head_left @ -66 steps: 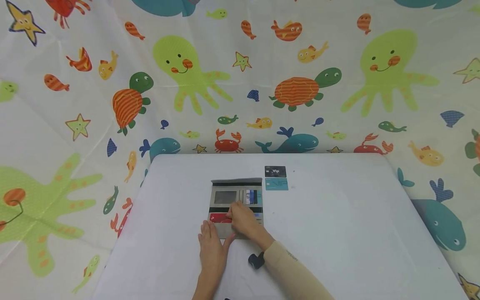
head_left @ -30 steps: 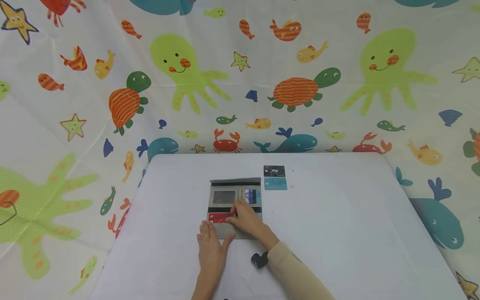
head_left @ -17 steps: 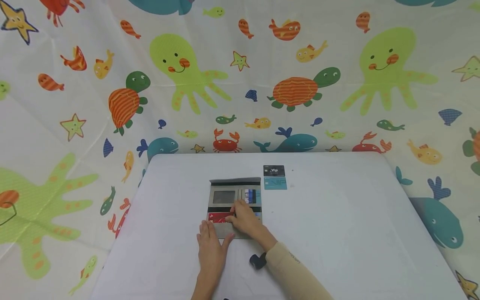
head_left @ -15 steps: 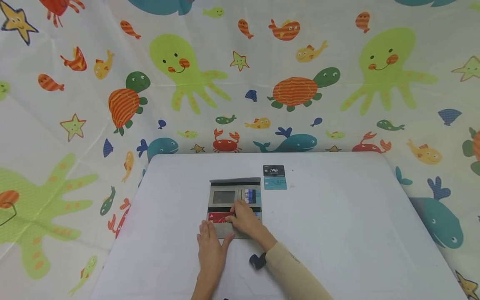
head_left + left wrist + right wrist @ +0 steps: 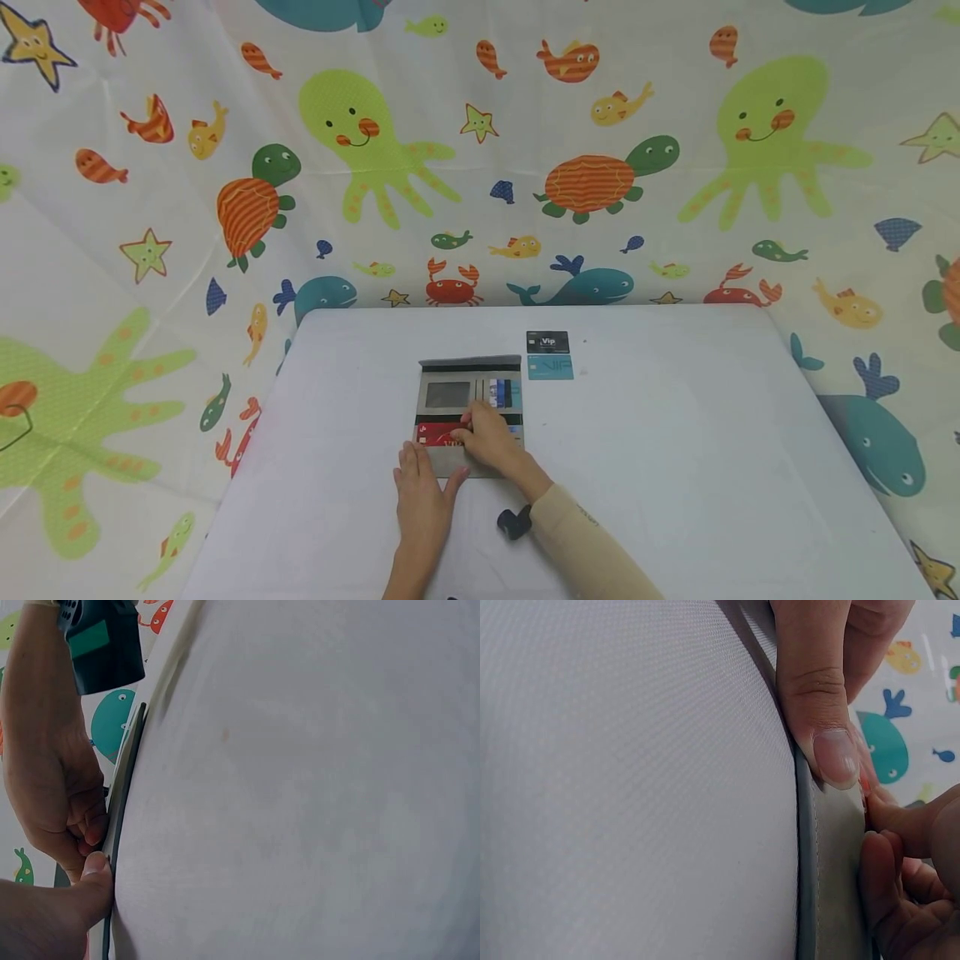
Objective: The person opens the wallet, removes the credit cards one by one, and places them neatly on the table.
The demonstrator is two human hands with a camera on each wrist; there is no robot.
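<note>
A grey wallet (image 5: pixel 448 461) lies unfolded on the table, its card pockets facing up. Sticking out of its lower left pocket is a red card (image 5: pixel 435 432), with part of its light lettering showing. My right hand (image 5: pixel 491 437) pinches this card near its right end between thumb and fingers. Straight fingers of my left hand (image 5: pixel 423 500) rest on the wallet's lower left corner, its thumb along the near edge. In the right wrist view, the left thumb (image 5: pixel 817 697) presses the wallet's stitched edge (image 5: pixel 836 862). Several cards (image 5: pixel 504 392) fill the upper right pockets.
Right of the wallet lie a black card (image 5: pixel 548 342) and a teal card (image 5: pixel 551 367), one above the other. A dark device (image 5: pixel 514 523) sits at the right wrist. Behind the white table (image 5: pixel 675 433) hangs a curtain (image 5: pixel 495 292) printed with sea animals.
The red card has slid slightly up out of its pocket, and more of its lettering shows. My right hand's fingers have shifted from a tighter curl; the left hand stays in place.
</note>
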